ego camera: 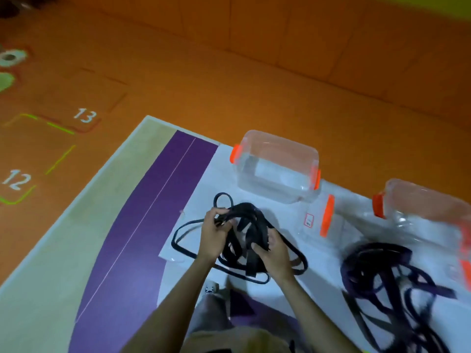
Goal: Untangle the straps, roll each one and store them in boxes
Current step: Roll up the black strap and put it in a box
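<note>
A tangle of black straps (244, 233) is lifted a little above the white sheet (219, 179), with loose loops trailing onto the sheet. My left hand (214, 235) grips the bundle at its upper left, fingers curled round a few strands. My right hand (271, 250) pinches strands at the bundle's lower right. A second pile of dark purple straps (382, 273) lies untouched to the right. Two clear plastic boxes with orange clips stand behind: the near box (277, 164) and the right box (428, 212), the latter blurred.
A clear lid with an orange clip and a small label (323, 220) lies between the boxes. The sheet rests on a purple and beige mat (142, 225) over an orange floor with numbers 12 and 13. My shoe (210, 289) and trouser leg show below.
</note>
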Available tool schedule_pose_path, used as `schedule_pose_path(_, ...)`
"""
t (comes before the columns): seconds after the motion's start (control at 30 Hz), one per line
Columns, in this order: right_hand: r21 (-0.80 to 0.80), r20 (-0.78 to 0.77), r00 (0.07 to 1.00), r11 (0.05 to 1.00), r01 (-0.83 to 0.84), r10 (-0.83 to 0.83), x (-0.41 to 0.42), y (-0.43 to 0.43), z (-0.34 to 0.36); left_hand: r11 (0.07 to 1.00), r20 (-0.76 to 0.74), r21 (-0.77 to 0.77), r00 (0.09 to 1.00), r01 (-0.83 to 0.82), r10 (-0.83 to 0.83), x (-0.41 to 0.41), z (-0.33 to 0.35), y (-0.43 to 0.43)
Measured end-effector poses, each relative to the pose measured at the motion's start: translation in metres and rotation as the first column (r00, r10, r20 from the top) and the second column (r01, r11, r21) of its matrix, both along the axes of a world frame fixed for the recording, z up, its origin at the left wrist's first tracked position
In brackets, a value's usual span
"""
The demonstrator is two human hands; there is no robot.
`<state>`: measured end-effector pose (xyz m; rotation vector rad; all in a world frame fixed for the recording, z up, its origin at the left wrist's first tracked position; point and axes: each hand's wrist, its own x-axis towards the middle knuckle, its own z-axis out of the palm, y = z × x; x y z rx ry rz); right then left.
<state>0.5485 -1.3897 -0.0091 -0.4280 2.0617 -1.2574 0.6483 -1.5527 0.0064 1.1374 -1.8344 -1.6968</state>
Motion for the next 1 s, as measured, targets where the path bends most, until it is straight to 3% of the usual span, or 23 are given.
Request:
schedule_pose_path(0.1,0.102,0.012,0.998,0.993,0.061,-0.063,0.001,-0.002,-0.006,0.980,0.097,-0.114,0.984,0.163,-0.152,0.004,-0.034,-0.026)
schedule_pose_path(0.27,0.269,0.019,0.995,0.959,0.089,-0.097,0.000,0.000,-0.012,0.894,0.266,-0.053,0.869,0.445,-0.417,0.003,-0.061,-0.051)
schedule_pose_path(0.37,0.317,-0.009,0.997,0.946,0.072,-0.072,0.000,0.006,-0.015,0.868,0.250,-0.079,0.853,0.490,-0.459,0.005,-0.067,-0.054)
schedule_pose_path(0.53,0.276,0.023,0.997,0.959,0.068,-0.077,0.003,0.016,-0.012,0.910,0.228,-0.072,0.895,0.408,-0.383,0.011,-0.074,-0.063)
schedule_pose_path(0.67,0.314,0.009,0.995,0.946,0.087,-0.095,-0.001,0.020,-0.003,0.960,0.318,-0.089,0.921,0.267,-0.227,0.018,-0.076,-0.066)
schedule_pose_path(0.8,0.435,-0.098,0.994,0.897,0.078,-0.039,-0.011,0.033,-0.004,0.917,0.622,-0.259,0.779,0.303,-0.082,0.034,-0.082,-0.071)
schedule_pose_path(1.0,0.447,-0.193,0.981,0.892,0.060,0.030,-0.014,0.052,-0.009,0.972,0.740,-0.134,0.672,0.194,-0.032,0.042,-0.092,-0.085)
